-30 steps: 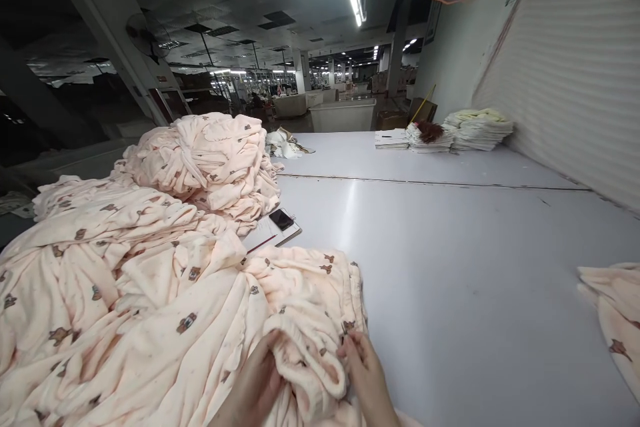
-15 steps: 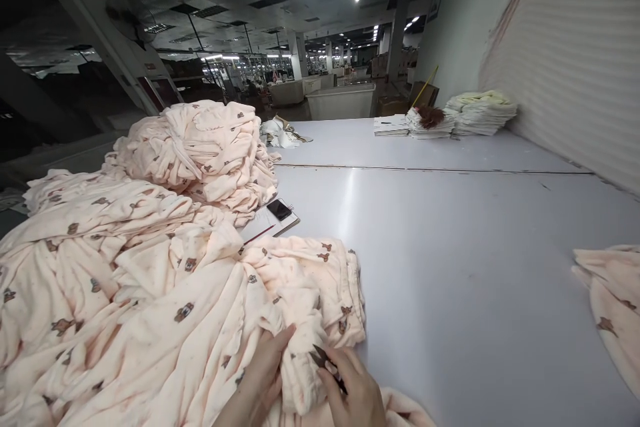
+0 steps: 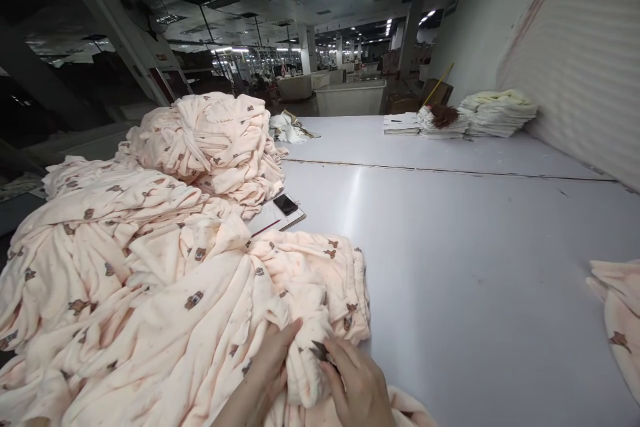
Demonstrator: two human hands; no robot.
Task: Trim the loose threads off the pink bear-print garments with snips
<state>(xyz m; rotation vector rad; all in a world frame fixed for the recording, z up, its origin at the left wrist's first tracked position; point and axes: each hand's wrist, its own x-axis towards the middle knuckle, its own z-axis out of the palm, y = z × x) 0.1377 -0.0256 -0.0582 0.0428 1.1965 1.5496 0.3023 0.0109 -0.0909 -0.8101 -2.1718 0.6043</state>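
Observation:
My left hand (image 3: 273, 363) grips a bunched end of a pale pink fleece garment (image 3: 303, 373) printed with small brown bears. Its thumb lies along the top of the cloth; the other fingers are mostly hidden under folds. My right hand (image 3: 357, 380) is closed around small dark thread snips (image 3: 319, 350), whose pointed blades poke out past the fingertips against the fabric. Most of the snips are covered by my fingers. Around both hands spreads a heap of the same pink fleece (image 3: 165, 320), with a folded waistband-like edge (image 3: 357, 293) just beyond.
A taller pile of pink fleece (image 3: 210, 140) rises at the back left. Near it a black phone (image 3: 285, 204) and a red pencil (image 3: 266, 227) rest on a clipboard. White folded stacks (image 3: 495, 117) stand by the right wall. More pink cloth (image 3: 623, 320) lies at the right table edge.
The view has shifted slightly, so the scene sits a little further right. The snips are more covered by my right fingers; both hands stay on the same bunched cloth.

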